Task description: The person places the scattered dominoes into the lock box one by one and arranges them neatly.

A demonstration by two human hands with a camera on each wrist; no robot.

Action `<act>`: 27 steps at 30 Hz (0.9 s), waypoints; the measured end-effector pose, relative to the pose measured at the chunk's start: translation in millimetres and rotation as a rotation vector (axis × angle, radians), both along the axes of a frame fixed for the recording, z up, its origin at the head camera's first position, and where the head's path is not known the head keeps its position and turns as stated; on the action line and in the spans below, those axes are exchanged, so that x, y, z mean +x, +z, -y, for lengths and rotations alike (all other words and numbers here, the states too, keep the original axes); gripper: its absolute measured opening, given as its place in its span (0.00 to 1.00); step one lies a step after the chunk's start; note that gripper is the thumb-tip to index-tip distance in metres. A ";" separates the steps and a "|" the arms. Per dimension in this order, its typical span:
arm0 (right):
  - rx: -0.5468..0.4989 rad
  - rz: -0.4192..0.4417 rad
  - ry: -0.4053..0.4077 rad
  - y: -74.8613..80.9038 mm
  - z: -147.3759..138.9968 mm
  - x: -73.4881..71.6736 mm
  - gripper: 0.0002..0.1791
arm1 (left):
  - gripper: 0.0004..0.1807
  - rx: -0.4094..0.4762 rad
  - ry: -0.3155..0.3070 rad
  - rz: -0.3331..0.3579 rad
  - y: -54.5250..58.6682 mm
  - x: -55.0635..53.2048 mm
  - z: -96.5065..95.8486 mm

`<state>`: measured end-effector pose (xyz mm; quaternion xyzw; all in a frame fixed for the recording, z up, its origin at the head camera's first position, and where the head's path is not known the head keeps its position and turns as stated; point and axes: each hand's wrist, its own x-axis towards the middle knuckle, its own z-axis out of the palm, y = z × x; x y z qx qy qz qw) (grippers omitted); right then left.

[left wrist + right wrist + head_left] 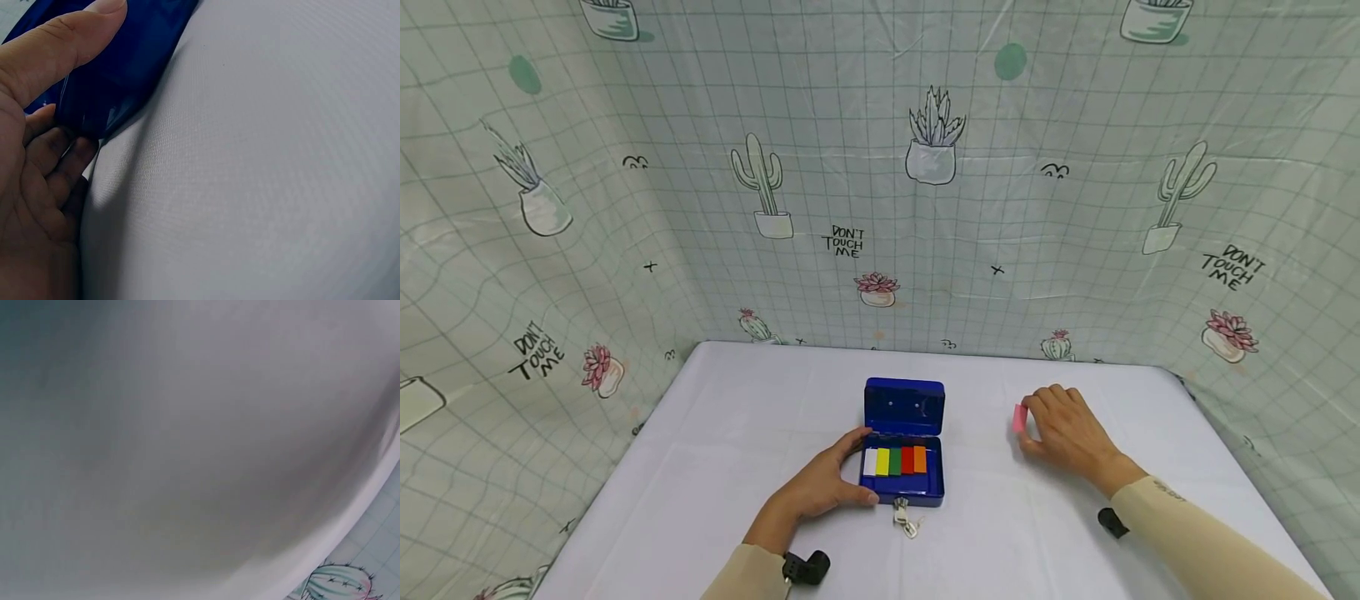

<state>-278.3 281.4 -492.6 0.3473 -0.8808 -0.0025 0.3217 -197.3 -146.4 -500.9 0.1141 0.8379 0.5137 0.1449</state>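
Note:
A small blue metal cash box (932,492) stands on the table with its lid (904,406) raised. Inside it, coloured blocks lie in a row: white (870,462), yellow (883,462), green (895,462), red (907,460) and orange (920,459). My left hand (823,483) grips the box's left side, thumb at the front corner and fingers toward the hinge. In the left wrist view the thumb lies against the blue box (131,62). Off to the right, my right hand (1063,429) pinches a pink block (1019,418) between thumb and fingers. The right wrist view does not show the hand.
Keys (910,527) hang from the lock at the box's front. White cloth covers the table (760,400). Behind and on both sides hangs a curtain (1037,225) with a grid and cactus print.

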 end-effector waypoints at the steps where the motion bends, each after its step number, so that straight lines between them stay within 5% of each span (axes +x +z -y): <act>1: 0.001 -0.001 0.006 0.0 2.8 0.9 0.19 | 0.59 0.001 -0.001 -0.001 -0.1 0.0 0.2; 17: 0.029 -0.051 0.123 9.1 53.7 22.3 0.18 | 0.59 0.019 -0.008 -0.005 1.8 1.2 0.0; 27: 0.079 0.021 0.152 21.0 91.3 43.3 0.20 | 0.59 0.003 -0.008 -0.017 1.4 0.5 0.1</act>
